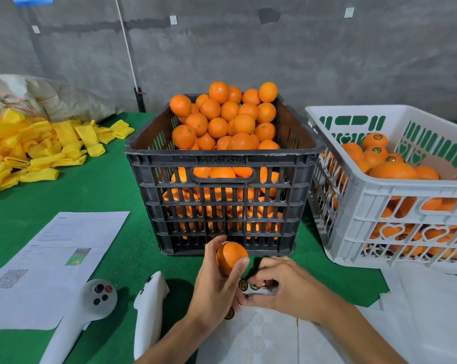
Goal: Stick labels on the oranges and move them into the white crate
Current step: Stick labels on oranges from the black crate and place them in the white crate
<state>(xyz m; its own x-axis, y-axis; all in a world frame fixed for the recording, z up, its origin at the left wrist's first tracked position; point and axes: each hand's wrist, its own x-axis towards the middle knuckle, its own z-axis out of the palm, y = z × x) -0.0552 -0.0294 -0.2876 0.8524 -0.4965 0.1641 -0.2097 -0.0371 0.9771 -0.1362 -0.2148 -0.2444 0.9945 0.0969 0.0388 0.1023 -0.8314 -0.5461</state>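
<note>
Closest to my view, the left hand (217,282) has its fingers and thumb curled round a single orange (230,257), holding it up just in front of the black crate (222,164). Beside it my right hand (280,282) is bent down over the label sheet (261,334), fingertips pinched together at a small round label (253,286); whether the label is already lifted free I cannot tell, since the fingers hide its edge. A few more dark round labels sit just under the left hand, while much of the sheet shows only pale circles where labels appear to be gone. The orange I hold shows no label on the side facing me, so I judge this one is not yet stickered. Outward from there, the black crate is heaped above its rim with bare oranges, which tells me most of the work is left. To the right, the white crate (380,195) holds a fair layer of oranges, several with dark labels visible on top, so a good batch is done but it is far from full. On the green desk (104,185) to my left lie a printed paper (56,261), two white controllers (90,306) and a pile of yellow foam sleeves (25,151).
</note>
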